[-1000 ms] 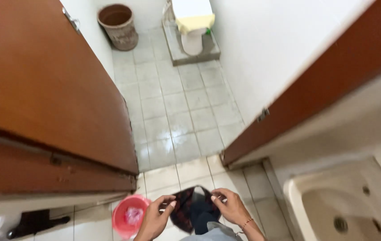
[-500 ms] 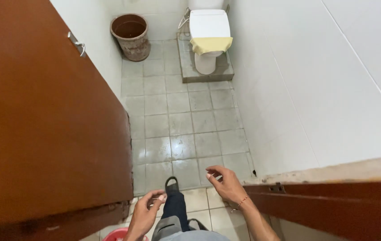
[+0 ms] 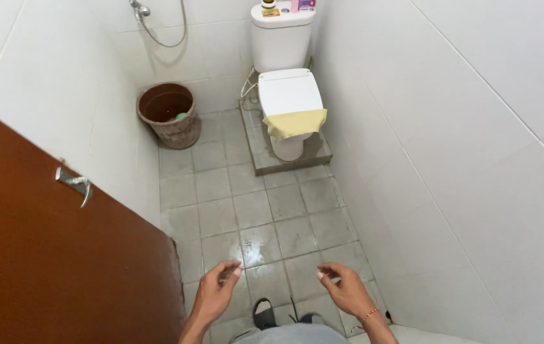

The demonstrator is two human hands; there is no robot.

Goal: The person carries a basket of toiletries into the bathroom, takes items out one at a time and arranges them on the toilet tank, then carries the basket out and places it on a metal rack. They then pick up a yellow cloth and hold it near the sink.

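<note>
Down at six o'clock, both hands hang out in front of the body over the wet grey floor tiles [image 3: 265, 210]. The left hand [image 3: 216, 294] has its fingers loosely curled, thumb and forefinger pinched near each other, with nothing in it that I can make out. The right hand [image 3: 348, 290], thread bracelet at the wrist, matches it: fingers half bent, palm turned in, empty. Between them at the very bottom, a dark sandal [image 3: 264, 313] peeks out on the tile.

The brown door [image 3: 62, 267] stands open at eight o'clock, its metal lever handle [image 3: 74, 185] well apart from the left hand. The floor looks damp and shiny just ahead of the foot, so I'd judge small flat steps and free hands the sound way here.

Further out at eleven o'clock, a brown bucket [image 3: 169, 114] sits against the white wall, something green inside. At twelve, the white toilet [image 3: 288, 95] stands on its raised step, lid down, a yellow cloth [image 3: 294, 123] draped over the front edge, small bottles on the cistern.
</note>
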